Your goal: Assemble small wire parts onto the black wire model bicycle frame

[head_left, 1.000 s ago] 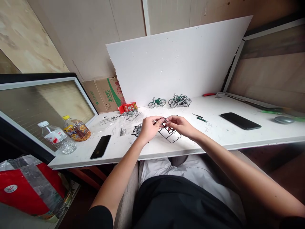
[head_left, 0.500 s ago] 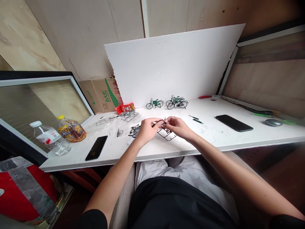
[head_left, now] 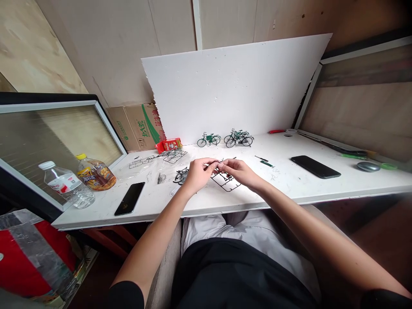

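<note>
My left hand (head_left: 200, 174) and my right hand (head_left: 237, 170) meet over the white table, fingertips pinched together. Between them is a small dark part, mostly hidden by the fingers. A black plastic parts frame (head_left: 229, 183) shows just below and between the hands; whether it is held or lies on the table I cannot tell. Left of my left hand lies a partly covered black model bicycle (head_left: 180, 175). Behind the hands stand a green model bicycle (head_left: 209, 139) and a cluster of green and black model bicycles (head_left: 238, 138).
A phone (head_left: 130, 198) and two bottles (head_left: 95, 172) are on the left. More parts frames (head_left: 174, 155) lie by a red packet (head_left: 172, 145). To the right are a green-handled tool (head_left: 266, 163), another phone (head_left: 315, 166) and a grey mouse (head_left: 368, 166). A white board (head_left: 234, 90) stands behind.
The fingertips have shifted slightly and hide more of the small dark part. The black parts frame shows a little further right and lower.
</note>
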`<state>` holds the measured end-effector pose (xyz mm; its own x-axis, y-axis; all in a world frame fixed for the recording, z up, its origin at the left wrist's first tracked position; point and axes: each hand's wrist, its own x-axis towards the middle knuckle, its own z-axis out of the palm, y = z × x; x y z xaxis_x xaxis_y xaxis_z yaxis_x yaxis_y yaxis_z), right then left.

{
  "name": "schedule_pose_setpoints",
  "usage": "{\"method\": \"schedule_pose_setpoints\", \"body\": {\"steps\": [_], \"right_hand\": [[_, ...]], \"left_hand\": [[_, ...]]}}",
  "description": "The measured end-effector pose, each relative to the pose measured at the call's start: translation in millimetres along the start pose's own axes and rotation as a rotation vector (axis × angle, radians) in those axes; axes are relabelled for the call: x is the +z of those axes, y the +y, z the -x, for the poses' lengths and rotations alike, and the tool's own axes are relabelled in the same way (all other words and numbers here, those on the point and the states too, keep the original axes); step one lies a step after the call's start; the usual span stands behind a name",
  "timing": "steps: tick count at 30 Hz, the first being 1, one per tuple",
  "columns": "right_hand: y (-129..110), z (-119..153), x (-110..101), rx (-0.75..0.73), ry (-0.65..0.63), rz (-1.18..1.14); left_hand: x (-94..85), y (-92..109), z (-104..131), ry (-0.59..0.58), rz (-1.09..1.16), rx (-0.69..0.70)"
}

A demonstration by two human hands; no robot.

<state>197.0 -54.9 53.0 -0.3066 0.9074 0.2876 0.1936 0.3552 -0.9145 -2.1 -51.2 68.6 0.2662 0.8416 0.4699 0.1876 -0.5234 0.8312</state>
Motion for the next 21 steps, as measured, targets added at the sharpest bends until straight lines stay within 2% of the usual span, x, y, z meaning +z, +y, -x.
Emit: {"method": "schedule_pose_setpoints", "body": {"steps": [11,21], "right_hand": [[1.7,-1.0,-0.9,-0.052,0.06,-0.017],[4.0,0.5,-1.6,-0.04,-0.038,0.039]], "left_hand": [[-0.1,-2.3,-0.2,-0.004,-0.014,-0.033],[0.8,-7.3,-1.5,0.003,-0.039,-0.02]]}}
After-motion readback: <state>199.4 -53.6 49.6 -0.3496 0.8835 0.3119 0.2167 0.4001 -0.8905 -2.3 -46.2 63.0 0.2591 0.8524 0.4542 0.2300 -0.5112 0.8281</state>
